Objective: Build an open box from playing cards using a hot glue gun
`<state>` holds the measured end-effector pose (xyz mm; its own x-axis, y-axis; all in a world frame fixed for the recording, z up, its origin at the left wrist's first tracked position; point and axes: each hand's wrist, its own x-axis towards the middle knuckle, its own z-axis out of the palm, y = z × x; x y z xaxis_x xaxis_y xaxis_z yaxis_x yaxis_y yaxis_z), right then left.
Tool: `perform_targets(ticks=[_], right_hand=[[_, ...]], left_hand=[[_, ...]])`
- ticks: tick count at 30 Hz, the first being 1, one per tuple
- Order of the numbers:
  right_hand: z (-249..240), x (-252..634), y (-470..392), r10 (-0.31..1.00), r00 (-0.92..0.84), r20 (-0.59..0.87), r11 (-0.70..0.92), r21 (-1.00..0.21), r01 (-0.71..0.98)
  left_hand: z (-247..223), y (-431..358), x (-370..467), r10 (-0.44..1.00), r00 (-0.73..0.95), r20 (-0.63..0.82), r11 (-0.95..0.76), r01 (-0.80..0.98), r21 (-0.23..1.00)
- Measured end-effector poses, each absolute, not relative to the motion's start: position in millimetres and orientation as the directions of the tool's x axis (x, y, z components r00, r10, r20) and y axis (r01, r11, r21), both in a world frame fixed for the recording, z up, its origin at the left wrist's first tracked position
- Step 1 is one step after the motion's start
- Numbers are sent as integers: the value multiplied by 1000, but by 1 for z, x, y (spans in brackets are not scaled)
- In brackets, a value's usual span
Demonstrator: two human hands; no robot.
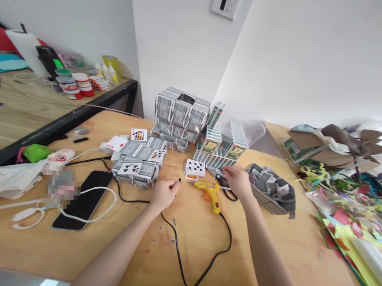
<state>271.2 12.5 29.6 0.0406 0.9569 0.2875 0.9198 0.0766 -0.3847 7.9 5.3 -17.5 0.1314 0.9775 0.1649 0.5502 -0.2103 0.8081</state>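
White walls (pixel 298 59) rise behind a pale wooden table (pixel 200 244). Largest on it is a tall, blocky structure of grey-patterned playing cards (pixel 180 116), at the back near the middle. Just right of it stand stacked green-and-white card boxes (pixel 223 143); in front, to the left, sit low blocks of grey-backed cards (pixel 137 156). Beyond the right wrist lies a hollow, pointed grey-card piece (pixel 271 190). The left hand (pixel 165 195), near the low blocks, is curled narrow, thumb against fingers. The right hand (pixel 236 179) bends its fingers beside black-handled scissors (pixel 220 178) (whether it grips them, I cannot tell). Between the hands lies a yellow plastic glue gun (pixel 211 196); smaller still, behind it, is a white-faced card deck (pixel 196 167), spades uppermost.
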Motion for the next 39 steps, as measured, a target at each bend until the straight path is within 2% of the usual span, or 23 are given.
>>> perform_targets(ticks=[2,3,4,5,12,16,25,30,35,39], right_hand=[[30,254,35,981,-137,140,172,-285,943],[30,246,45,980,-194,41,199,-197,960],[30,239,54,972,-228,-54,222,-97,970],[30,233,61,965,-243,-98,238,-59,969],[35,214,70,908,-335,-253,371,112,922],[38,212,68,874,-381,-302,442,168,881],[36,213,67,892,-364,-267,425,223,877],[40,217,65,925,-312,-215,354,196,914],[52,217,60,970,-225,-88,237,164,958],[55,199,37,962,-225,158,222,34,974]], left_hand=[[-19,4,8,975,132,181,-224,567,792],[-20,4,8,973,130,189,-229,572,788],[-20,4,8,973,126,195,-232,573,786],[-21,4,8,972,122,201,-235,571,787],[-21,5,7,956,116,270,-286,574,767],[-21,5,7,949,104,298,-302,581,756],[-22,7,6,947,109,303,-307,587,749],[-20,5,5,964,132,231,-266,486,832],[-20,4,6,979,184,90,-126,194,973],[-14,5,8,965,246,93,-49,-179,983]])
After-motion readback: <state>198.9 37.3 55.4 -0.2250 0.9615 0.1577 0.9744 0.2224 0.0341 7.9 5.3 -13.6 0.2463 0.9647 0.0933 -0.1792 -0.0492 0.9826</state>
